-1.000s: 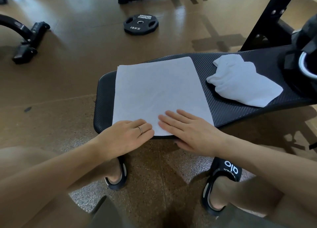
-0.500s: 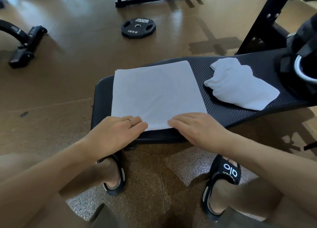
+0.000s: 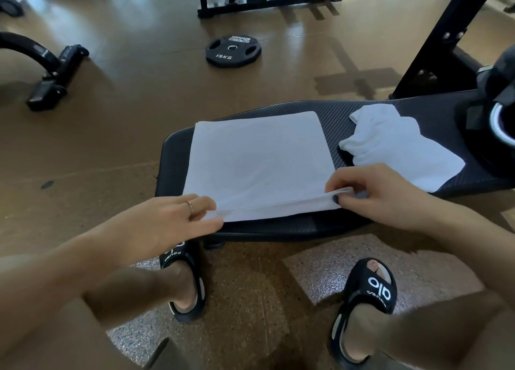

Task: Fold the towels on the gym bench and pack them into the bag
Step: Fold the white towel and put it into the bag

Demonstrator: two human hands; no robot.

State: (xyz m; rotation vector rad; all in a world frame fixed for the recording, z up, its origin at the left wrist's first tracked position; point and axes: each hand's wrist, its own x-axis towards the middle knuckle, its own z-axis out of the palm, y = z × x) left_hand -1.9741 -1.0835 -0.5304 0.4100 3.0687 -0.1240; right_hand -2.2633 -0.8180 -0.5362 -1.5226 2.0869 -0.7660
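L hand (image 3: 167,224) & R hand (image 3: 373,194) each pinch near corners of flat towel (image 3: 259,158) on bench (image 3: 315,227). 2nd towel (image 3: 401,149) crumpled beside it. Risk: uneven lift, fold goes skewed.

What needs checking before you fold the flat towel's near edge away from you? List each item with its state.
1. Left hand pinches near-left corner: ok.
2. Right hand pinches near-right corner: ok.
3. Flat towel lies smooth on the bench: ok.
4. Fold path free of the crumpled towel: ok, they lie apart.
5. Bag open for packing: cannot tell, mostly out of frame.
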